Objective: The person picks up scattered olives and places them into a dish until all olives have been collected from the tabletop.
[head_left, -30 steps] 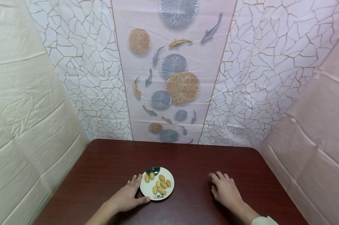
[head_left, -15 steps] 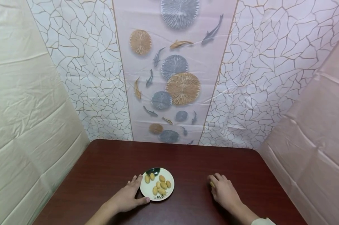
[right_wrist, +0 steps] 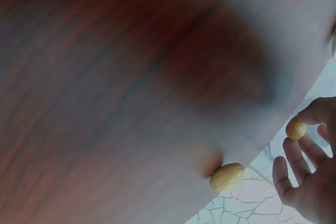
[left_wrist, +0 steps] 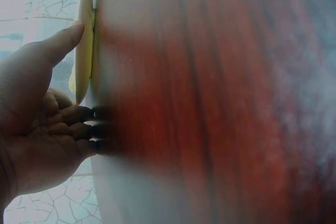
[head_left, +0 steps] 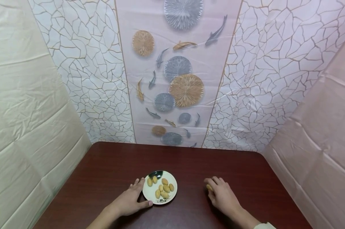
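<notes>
A small round white plate (head_left: 146, 194) with a dark green patch stands on the table, bearing several small yellow ovals (head_left: 158, 193) like dates or nuts. My left hand (head_left: 129, 199) lies at its left side, fingers extended and thumb against the rim. In the left wrist view the thumb (left_wrist: 65, 40) touches the plate's edge (left_wrist: 84, 51). To the right of the plate, my right hand (head_left: 222, 194) pinches one wrinkled yellow oval (right_wrist: 296, 128) between thumb and fingers, above the tabletop. Another wrinkled yellow oval (right_wrist: 227, 177) lies on the table in the right wrist view; the head view does not show it.
The dark red-brown wooden table (head_left: 186, 162) has rounded far corners. A patterned cloth (head_left: 172, 127) with fish and round motifs hangs behind it, and plain beige cloth (head_left: 318, 152) stands at both sides.
My right hand has taken up a yellow oval and moved left toward the plate, so the piece shows more at the fingertips. The left hand and plate have stayed put.
</notes>
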The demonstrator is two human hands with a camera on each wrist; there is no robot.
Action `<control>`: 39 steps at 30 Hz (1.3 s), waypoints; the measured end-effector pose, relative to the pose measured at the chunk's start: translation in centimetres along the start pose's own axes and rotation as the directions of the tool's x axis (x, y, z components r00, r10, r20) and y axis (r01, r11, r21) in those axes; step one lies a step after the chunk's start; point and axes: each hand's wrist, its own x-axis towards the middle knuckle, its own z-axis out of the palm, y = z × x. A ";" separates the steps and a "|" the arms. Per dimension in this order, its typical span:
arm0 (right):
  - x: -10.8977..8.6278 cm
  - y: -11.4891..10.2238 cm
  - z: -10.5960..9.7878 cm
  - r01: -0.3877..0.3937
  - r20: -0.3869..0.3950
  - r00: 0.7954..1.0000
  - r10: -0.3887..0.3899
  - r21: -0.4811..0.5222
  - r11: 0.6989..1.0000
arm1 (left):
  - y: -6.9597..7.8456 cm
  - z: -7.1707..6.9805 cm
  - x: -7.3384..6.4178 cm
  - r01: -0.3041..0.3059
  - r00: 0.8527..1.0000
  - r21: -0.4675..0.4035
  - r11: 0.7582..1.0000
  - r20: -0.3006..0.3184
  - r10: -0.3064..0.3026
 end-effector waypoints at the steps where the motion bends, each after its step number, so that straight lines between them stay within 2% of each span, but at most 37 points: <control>1: 0.0 -0.1 0.0 0.014 -0.017 1.000 -0.014 0.000 1.000 | 0.0 0.0 0.0 0.000 1.000 0.000 1.000 0.000 0.000; 9: 1.1 -0.9 0.1 0.134 -0.138 0.982 -0.128 0.039 0.990 | -0.2 0.1 0.0 0.002 1.000 0.007 1.000 0.003 -0.002; 16: 2.2 -2.2 0.2 0.208 -0.179 0.966 -0.184 0.127 0.970 | -0.3 0.2 0.1 0.000 1.000 0.008 1.000 -0.004 0.000; 39: 4.9 -7.2 1.5 0.262 -0.110 0.964 -0.241 0.264 0.928 | -0.1 0.1 0.0 0.008 1.000 0.001 1.000 0.002 -0.008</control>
